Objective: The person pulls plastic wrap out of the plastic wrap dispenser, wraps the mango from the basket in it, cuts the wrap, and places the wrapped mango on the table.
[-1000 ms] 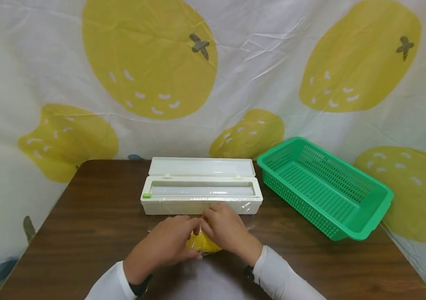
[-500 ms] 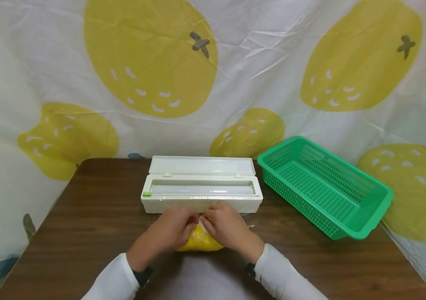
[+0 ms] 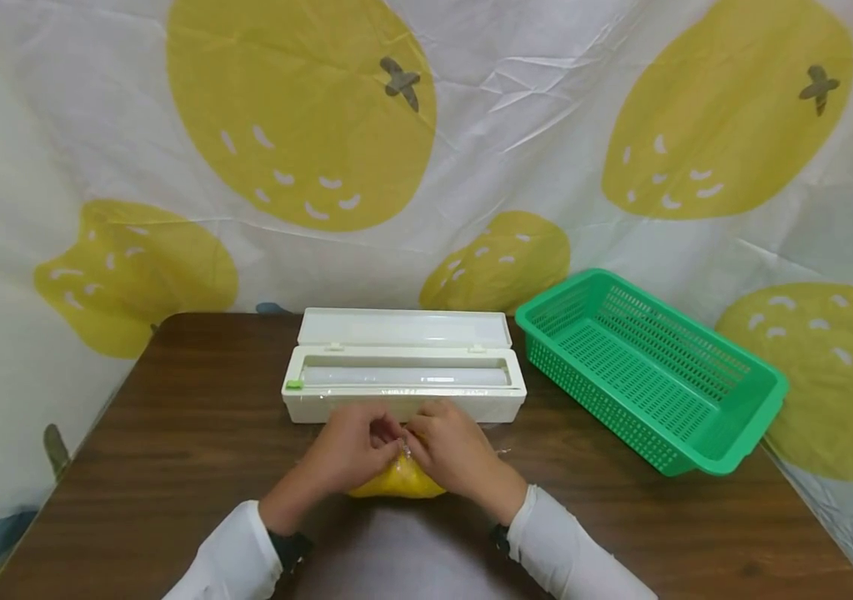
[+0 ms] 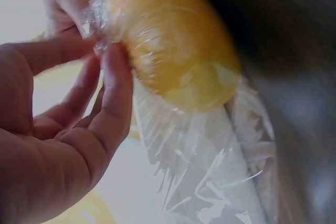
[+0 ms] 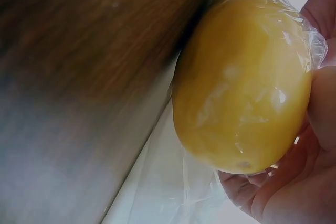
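Between my two hands is a smooth, oval yellow fruit [image 3: 398, 482], wrapped in clear cling film. Its exact kind is hard to tell; in the left wrist view one end looks greenish. My left hand [image 3: 351, 450] pinches the gathered cling film [image 4: 95, 20] at the fruit's upper side between thumb and fingertip. Opposite it, my right hand [image 3: 458, 450] pinches the bunched film too, its fingertips partly hidden. In the right wrist view, right-hand fingers curve behind the fruit [image 5: 241, 93]. Just beyond the hands lies a white cling film dispenser [image 3: 308, 408], lid up, a roll [image 3: 403, 377] inside.
A green plastic basket [image 3: 644, 375] with slotted sides stands at the back right, angled. Everything sits on a dark wooden table [image 3: 193, 450]. A lemon-printed cloth [image 3: 486, 150] hangs behind the table's far edge.
My left hand has risen a little off the fruit's near side, so more yellow shows. Its fingers curled, then loosened slightly around the pinched film. The right hand stays nearly in place.
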Demonstrator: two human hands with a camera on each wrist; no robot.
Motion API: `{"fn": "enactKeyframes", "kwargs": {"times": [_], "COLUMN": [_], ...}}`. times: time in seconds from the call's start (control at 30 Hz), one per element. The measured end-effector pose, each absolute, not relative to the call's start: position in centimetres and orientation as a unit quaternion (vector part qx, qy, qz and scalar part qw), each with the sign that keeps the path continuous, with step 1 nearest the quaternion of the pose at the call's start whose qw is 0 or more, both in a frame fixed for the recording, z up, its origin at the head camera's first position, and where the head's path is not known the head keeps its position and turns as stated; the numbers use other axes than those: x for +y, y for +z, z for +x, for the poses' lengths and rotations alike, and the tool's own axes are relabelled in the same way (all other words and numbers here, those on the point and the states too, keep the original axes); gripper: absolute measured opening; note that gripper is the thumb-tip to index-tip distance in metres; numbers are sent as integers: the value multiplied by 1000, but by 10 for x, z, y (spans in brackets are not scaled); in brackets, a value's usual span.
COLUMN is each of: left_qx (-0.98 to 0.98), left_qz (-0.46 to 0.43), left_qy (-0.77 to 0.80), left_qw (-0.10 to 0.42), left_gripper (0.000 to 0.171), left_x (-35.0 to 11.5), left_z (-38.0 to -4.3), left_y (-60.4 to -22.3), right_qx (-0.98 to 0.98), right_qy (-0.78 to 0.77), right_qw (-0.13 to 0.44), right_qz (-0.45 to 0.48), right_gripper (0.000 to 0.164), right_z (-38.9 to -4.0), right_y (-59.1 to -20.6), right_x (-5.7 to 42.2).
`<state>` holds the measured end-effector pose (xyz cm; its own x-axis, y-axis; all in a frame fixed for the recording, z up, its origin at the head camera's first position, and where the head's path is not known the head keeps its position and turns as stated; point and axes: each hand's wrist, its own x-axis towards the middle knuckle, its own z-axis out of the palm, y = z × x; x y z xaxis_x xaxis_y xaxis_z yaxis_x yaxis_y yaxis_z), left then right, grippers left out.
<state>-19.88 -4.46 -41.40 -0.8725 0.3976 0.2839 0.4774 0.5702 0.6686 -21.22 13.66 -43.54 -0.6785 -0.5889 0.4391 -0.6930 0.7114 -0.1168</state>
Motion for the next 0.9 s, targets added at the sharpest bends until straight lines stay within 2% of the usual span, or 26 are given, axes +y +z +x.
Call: {"fn": "enactKeyframes", "kwargs": {"times": [0.2, 0.4, 0.5, 0.7, 0.77, 0.9], "left_qx": [-873, -893, -901, -881, -877, -884], "left_qz": [-282, -256, -269, -392, -410, -402], "left_qy": [-398, -371, -340, -248, -233, -228], "left_qw": [14, 9, 21, 95, 91, 66], "left_gripper": [22, 4, 4, 6, 6, 21], "left_x": [-46, -44, -44, -45, -46, -50], "left_z": [-198, -200, -200, -198, -196, -193], "left_y": [-410, -413, -414, -412, -412, -412], "right_qx": [-902, -903, -904, -901, -900, -899], "right_qy": [136, 138, 142, 144, 145, 145], "right_qw": [198, 191, 186, 189, 189, 184], "right_qz": [359, 359, 357, 364, 366, 370], "right_gripper": [22, 23, 22, 22, 23, 25], "right_z": [-214, -214, -214, -215, -216, -216], "right_y": [-435, -435, -435, -436, -436, -436], "right_x": [137, 138, 138, 138, 138, 139]}}
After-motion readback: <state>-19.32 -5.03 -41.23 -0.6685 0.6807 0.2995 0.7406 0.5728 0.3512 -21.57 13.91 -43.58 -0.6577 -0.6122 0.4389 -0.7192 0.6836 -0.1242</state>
